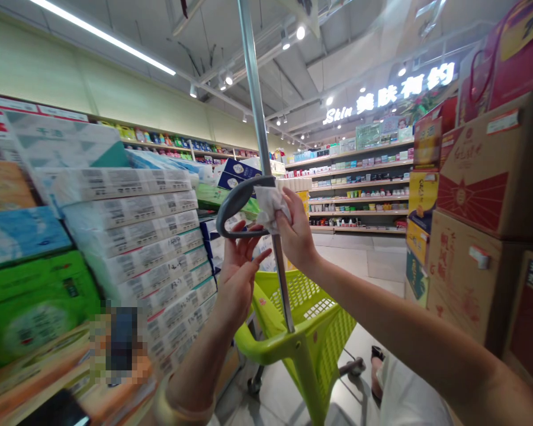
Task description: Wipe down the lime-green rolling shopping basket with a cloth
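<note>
A lime-green shopping basket on wheels stands in front of me with its metal pull rod rising to a grey loop handle. My right hand is closed on a crumpled white tissue and presses it against the handle where the rod meets it. My left hand sits just below the handle's lower bar, palm up with fingers spread, touching or nearly touching the bar. A vertical steel pole rises behind the handle.
Stacked tissue packs and green boxes line the left. Red and brown cartons are piled on the right. Shelves of bottles run along the far aisle. Grey floor lies beyond the basket.
</note>
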Demonstrator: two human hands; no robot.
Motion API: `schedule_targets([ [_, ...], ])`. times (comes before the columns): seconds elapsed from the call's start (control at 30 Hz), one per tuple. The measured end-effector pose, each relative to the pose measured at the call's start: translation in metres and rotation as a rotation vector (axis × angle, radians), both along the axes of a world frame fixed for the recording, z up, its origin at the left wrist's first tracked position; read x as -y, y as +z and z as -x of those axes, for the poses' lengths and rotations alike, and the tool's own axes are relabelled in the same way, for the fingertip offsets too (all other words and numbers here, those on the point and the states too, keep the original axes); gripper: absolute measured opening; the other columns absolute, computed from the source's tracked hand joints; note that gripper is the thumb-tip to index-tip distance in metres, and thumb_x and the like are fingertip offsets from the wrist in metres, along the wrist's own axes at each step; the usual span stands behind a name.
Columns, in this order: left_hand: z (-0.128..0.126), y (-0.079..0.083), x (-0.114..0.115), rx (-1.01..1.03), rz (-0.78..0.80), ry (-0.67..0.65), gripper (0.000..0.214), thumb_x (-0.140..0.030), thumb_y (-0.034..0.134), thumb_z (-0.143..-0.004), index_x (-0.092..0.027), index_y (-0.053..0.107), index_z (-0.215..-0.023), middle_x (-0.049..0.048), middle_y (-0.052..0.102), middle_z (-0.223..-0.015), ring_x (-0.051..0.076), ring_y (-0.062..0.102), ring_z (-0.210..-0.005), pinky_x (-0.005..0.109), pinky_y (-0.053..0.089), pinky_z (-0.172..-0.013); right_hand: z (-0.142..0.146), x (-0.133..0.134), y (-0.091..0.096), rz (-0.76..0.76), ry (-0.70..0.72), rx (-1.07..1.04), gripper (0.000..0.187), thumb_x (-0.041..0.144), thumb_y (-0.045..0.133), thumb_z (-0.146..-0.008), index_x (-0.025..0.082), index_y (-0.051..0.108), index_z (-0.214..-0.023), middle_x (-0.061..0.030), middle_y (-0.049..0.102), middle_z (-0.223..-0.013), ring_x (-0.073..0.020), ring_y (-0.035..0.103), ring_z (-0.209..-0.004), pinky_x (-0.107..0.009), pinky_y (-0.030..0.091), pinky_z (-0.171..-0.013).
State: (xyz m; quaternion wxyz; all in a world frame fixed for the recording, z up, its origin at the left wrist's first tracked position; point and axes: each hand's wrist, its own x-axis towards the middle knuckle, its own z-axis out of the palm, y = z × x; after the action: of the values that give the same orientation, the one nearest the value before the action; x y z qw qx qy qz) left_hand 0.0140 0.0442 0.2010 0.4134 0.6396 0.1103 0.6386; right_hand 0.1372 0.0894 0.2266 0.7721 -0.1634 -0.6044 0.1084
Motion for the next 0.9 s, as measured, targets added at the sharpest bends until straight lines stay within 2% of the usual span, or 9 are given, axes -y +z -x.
schedule_targets([
  [0.1,0.000,0.002,0.002,0.005,0.014,0.005,0.069,-0.010,0.053,-0.069,-0.035,0.040,-0.132,0.0018,0.051,-0.138,0.023,0.042,-0.133,0.042,0.043,-0.103,0.003,0.009,-0.034,0.165,0.124,-0.035,0.040,0.032,0.050,-0.090,0.029,0.045,-0.130,-0.0028,0.062,-0.107,-0.0160,0.059,-0.092,-0.033,0.050,-0.085],
  [0.23,0.000,0.001,0.003,0.021,0.028,-0.003,0.074,-0.006,0.052,-0.065,-0.034,0.041,-0.133,0.0021,0.053,-0.138,0.021,0.045,-0.132,0.042,0.036,-0.110,0.002,0.020,-0.084,0.260,0.132,0.026,0.041,0.025,0.056,-0.084,0.026,0.049,-0.124,-0.0027,0.061,-0.109,-0.0176,0.058,-0.095,-0.032,0.047,-0.087],
  [0.33,0.001,-0.009,0.002,0.008,0.064,-0.034,0.080,-0.007,0.051,-0.065,-0.036,0.036,-0.137,0.0021,0.051,-0.140,0.021,0.046,-0.131,0.044,0.032,-0.112,0.002,0.024,-0.119,0.347,0.142,0.098,0.041,0.023,0.053,-0.085,0.026,0.047,-0.126,-0.0028,0.063,-0.103,-0.0185,0.059,-0.088,-0.032,0.048,-0.082],
  [0.47,0.001,-0.037,0.003,-0.041,0.126,-0.030,0.078,-0.011,0.054,-0.067,-0.036,0.035,-0.139,0.0026,0.048,-0.143,0.022,0.041,-0.135,0.042,0.031,-0.113,0.002,0.030,-0.157,0.416,0.080,0.137,0.042,0.019,0.051,-0.085,0.026,0.046,-0.126,-0.0043,0.062,-0.108,-0.0199,0.060,-0.093,-0.034,0.047,-0.087],
  [0.6,0.000,-0.074,0.000,-0.101,0.178,0.137,0.068,-0.017,0.056,-0.073,-0.030,0.040,-0.137,0.0047,0.050,-0.139,0.023,0.044,-0.133,0.039,0.034,-0.109,0.002,0.037,-0.191,0.451,0.033,0.195,0.045,0.014,0.047,-0.084,0.025,0.045,-0.128,-0.0059,0.061,-0.118,-0.0204,0.059,-0.106,-0.035,0.046,-0.095],
  [0.77,-0.004,-0.115,-0.009,-0.422,0.148,0.423,0.067,-0.013,0.052,-0.069,-0.022,0.041,-0.134,0.0085,0.055,-0.131,0.023,0.049,-0.126,0.043,0.034,-0.109,-0.001,0.040,-0.225,0.430,-0.096,0.294,0.052,0.011,0.044,-0.082,0.025,0.041,-0.131,-0.0043,0.065,-0.108,-0.0177,0.064,-0.092,-0.032,0.052,-0.084],
  [0.83,-0.007,-0.123,-0.011,-0.562,0.101,0.481,0.064,-0.012,0.051,-0.068,-0.019,0.042,-0.131,0.0100,0.055,-0.130,0.023,0.050,-0.124,0.044,0.034,-0.110,-0.007,0.038,-0.236,0.412,-0.179,0.344,0.050,0.012,0.044,-0.083,0.024,0.043,-0.131,-0.0044,0.065,-0.108,-0.0184,0.064,-0.093,-0.033,0.052,-0.084],
  [0.9,-0.008,-0.126,-0.012,-0.718,0.095,0.486,0.055,-0.012,0.050,-0.070,-0.019,0.045,-0.125,0.0094,0.060,-0.123,0.023,0.055,-0.118,0.044,0.037,-0.107,-0.016,0.032,-0.244,0.415,-0.284,0.375,0.048,0.011,0.043,-0.082,0.024,0.046,-0.129,-0.0056,0.065,-0.111,-0.0203,0.063,-0.100,-0.036,0.052,-0.089],
])
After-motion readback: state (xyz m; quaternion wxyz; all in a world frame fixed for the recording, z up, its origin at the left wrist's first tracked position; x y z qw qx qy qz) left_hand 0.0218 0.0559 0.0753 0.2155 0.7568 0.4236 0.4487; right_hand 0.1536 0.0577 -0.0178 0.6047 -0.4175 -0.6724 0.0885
